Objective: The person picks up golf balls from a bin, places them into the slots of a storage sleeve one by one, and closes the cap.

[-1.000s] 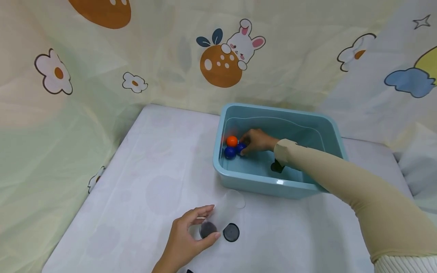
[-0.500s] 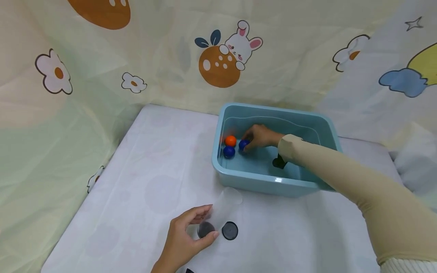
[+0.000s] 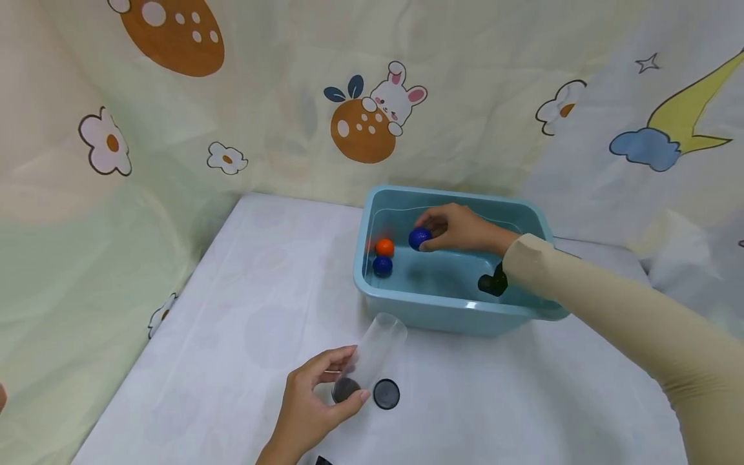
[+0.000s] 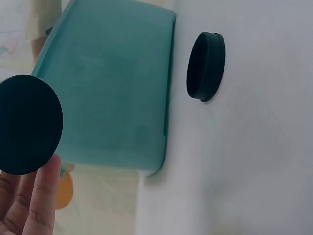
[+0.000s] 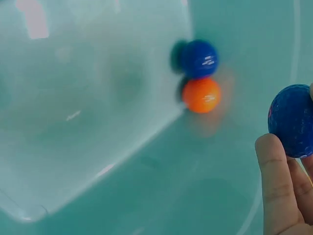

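My right hand (image 3: 462, 229) pinches a blue ball (image 3: 418, 239) inside the bin (image 3: 430, 317), my left hand (image 3: 309, 395) grips a tube (image 3: 376, 347) in front; this apparent lift must clear the rim (image 3: 430, 299) next.

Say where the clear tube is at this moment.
In the head view, the clear tube is below center in the left hand, in front of the blue bin, a loose black cap to its right.

A white-covered table (image 3: 279, 297) bears a blue bin (image 3: 430, 315) and, nearer, a black cap (image 3: 386, 394).
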A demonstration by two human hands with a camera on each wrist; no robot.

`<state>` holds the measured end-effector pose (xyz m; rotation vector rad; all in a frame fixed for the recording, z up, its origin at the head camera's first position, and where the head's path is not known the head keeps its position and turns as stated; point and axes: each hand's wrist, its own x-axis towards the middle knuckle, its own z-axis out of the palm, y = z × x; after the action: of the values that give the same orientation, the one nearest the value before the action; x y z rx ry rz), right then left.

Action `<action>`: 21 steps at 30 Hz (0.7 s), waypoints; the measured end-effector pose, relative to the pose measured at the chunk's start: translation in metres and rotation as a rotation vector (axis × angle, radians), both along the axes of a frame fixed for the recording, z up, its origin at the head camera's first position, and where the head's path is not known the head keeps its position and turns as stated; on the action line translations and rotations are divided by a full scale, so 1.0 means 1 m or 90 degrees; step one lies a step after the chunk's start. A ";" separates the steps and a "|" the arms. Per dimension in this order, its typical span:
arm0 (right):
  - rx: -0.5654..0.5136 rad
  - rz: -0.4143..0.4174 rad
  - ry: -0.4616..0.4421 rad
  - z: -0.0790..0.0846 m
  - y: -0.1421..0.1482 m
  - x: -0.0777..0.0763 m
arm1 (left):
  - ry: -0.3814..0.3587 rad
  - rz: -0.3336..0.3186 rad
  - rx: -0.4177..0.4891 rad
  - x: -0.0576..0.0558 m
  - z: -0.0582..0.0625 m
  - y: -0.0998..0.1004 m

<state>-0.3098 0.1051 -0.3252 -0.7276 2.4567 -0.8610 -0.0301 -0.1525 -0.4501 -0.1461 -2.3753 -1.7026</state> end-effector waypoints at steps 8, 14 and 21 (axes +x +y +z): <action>-0.056 0.007 0.022 0.039 0.010 0.037 | 0.015 0.001 -0.006 0.002 0.003 0.001; -0.071 0.027 0.024 0.054 0.012 0.064 | 0.017 -0.005 -0.012 0.002 0.005 0.001; -0.132 0.068 -0.011 0.056 0.011 0.096 | 0.042 -0.017 -0.026 0.002 0.009 0.001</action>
<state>-0.2134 0.1165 -0.2693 -0.9108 2.3120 -1.0852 -0.0280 -0.1512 -0.4414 -0.2390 -2.3712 -1.6356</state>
